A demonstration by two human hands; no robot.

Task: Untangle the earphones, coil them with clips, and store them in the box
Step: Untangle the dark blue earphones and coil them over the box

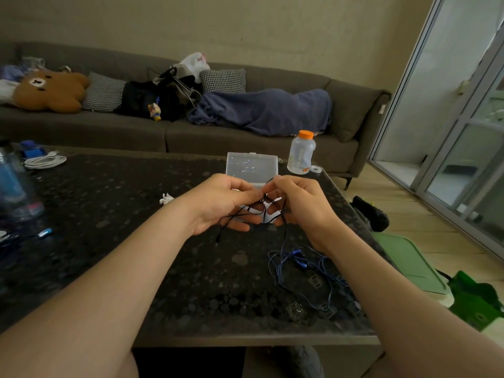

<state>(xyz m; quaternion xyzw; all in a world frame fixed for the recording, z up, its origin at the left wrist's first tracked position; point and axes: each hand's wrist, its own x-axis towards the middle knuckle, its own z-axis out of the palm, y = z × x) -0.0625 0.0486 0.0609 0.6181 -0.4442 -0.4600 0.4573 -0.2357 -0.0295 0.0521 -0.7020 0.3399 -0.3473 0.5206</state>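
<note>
Both my hands are raised over the dark stone table (pixel 109 203), just in front of an open clear plastic box (pixel 251 165). My left hand (pixel 223 203) and my right hand (pixel 302 205) each pinch a thin black earphone cable (pixel 256 207), whose loops run between the fingers. One end of it dangles below my left hand. A second, blue pair of earphones (pixel 298 259) lies tangled on the table under my right forearm. Several small clear clips (pixel 296 309) sit near the table's front right edge.
A clear bottle with an orange cap (pixel 301 152) stands right of the box. A coiled white cable (pixel 45 160) and a blue bottle (pixel 13 186) are at the far left. A small white object (pixel 165 199) lies left of my left hand. A grey sofa (pixel 191 126) stands behind.
</note>
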